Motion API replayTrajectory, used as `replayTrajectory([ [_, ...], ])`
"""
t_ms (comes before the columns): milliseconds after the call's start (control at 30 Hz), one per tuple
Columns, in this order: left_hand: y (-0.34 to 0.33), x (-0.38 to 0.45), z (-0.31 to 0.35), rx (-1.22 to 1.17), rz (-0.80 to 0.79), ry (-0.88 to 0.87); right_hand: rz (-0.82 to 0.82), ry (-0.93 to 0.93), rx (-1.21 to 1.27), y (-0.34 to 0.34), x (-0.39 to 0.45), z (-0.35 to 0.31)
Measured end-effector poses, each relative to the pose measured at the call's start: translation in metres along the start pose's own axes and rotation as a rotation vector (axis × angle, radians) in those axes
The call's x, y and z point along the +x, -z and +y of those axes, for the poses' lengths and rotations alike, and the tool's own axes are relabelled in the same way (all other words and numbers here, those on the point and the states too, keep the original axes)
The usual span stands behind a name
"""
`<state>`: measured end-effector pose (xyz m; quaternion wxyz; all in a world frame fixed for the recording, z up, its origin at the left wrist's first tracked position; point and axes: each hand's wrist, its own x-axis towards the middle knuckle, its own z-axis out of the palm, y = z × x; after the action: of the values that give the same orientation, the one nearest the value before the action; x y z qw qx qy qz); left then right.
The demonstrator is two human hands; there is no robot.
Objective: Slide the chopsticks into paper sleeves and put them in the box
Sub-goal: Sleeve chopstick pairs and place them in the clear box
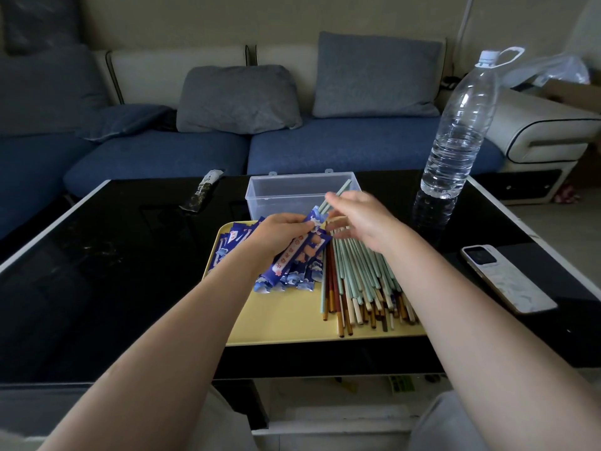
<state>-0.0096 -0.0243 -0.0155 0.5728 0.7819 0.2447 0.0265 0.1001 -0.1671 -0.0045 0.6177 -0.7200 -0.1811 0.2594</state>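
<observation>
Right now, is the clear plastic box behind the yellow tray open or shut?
Open. The clear plastic box has no lid over its top rim, and I see no sleeved chopsticks lying inside it yet.

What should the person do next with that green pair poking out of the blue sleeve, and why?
Probably push the green chopsticks further down into the blue sleeve. The left hand grips the sleeve, the right hand pinches the pair, and much of it sticks out over the clear box, which looks empty.
</observation>
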Motion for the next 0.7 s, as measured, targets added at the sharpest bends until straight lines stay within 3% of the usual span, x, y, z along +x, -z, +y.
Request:
replayTrajectory([
  [100, 0.001, -0.001, 0.002, 0.050, 0.010, 0.008, 0.287, 0.174, 0.037, 0.005, 0.007, -0.001],
  [300, 0.002, 0.006, 0.011, 0.031, 0.078, -0.026, 0.202, 0.280, -0.262, -0.012, 0.008, 0.004],
  [400, 0.010, 0.015, 0.021, 0.187, 0.097, -0.133, 0.165, 0.172, -0.060, -0.008, 0.018, -0.004],
  [533, 0.030, 0.036, 0.035, 0.467, 0.081, -0.213, 0.108, 0.114, 0.019, -0.001, 0.040, -0.010],
  [700, 0.037, 0.061, 0.024, 0.537, 0.152, -0.286, 0.135, 0.152, 0.050, -0.008, 0.061, -0.014],
])
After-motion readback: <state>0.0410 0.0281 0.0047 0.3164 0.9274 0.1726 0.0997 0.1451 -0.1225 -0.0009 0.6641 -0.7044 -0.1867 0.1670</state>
